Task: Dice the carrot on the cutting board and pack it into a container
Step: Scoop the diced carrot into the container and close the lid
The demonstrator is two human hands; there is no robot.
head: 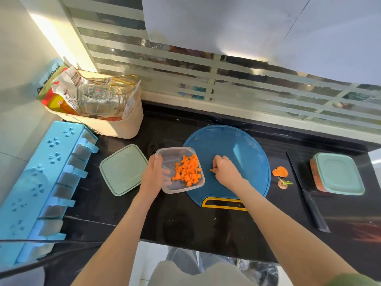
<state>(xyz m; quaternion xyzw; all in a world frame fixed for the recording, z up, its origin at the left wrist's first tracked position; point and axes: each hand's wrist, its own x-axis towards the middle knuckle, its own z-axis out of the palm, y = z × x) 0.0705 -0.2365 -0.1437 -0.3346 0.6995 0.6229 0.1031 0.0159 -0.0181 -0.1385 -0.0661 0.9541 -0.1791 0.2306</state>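
A clear plastic container [171, 155] holds a heap of orange carrot dice [188, 171] and overlaps the left edge of the round blue cutting board [243, 153]. My left hand [153, 174] grips the container's left wall, fingers underneath. On the board my right hand [224, 169] has its fingers curled, and its fingertips pinch a tiny carrot piece [211, 170]. One more orange crumb [195, 138] lies at the board's far left. The container's pale green lid [122, 169] lies flat on the counter to its left.
Carrot end scraps [280, 175] lie right of the board. A black knife [309, 195] rests on the dark counter beside a second lidded container [338, 175]. A blue spice rack [41, 182] stands at the left, a beige bin [115, 120] with jars behind it.
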